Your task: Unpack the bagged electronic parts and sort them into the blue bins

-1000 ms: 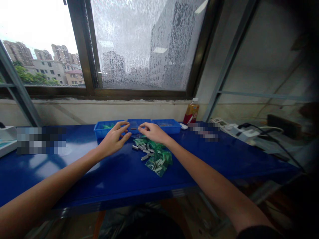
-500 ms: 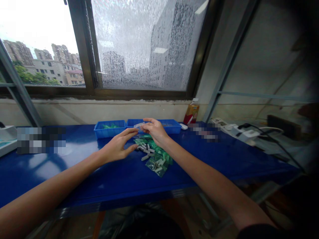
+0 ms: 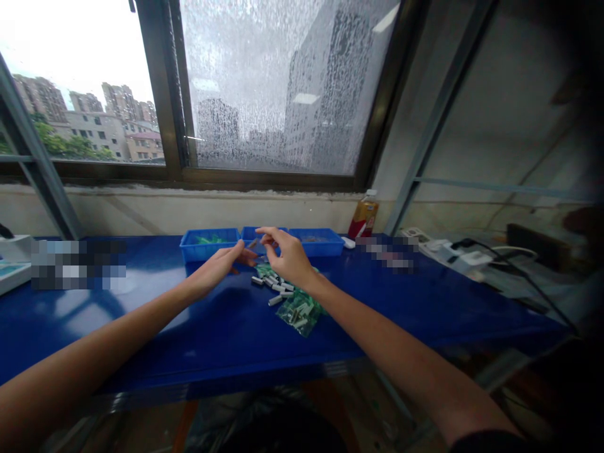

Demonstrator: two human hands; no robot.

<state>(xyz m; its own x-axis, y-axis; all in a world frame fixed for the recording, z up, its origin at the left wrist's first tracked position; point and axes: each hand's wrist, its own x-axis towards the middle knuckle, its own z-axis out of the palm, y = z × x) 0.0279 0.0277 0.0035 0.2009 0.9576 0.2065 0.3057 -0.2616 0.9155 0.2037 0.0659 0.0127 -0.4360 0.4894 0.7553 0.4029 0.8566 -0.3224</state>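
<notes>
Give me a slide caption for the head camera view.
Two hands meet above small metallic cylinders before three blue bins.

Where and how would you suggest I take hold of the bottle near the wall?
I'd wrap the right hand around the upper body of the bottle, below its white cap, coming from the front. It stands upright with the wall behind it, and a small white object lies beside its base.

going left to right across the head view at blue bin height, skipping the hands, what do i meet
White box → left blue bin → middle blue bin → right blue bin → bottle → white block by a black cable
</notes>
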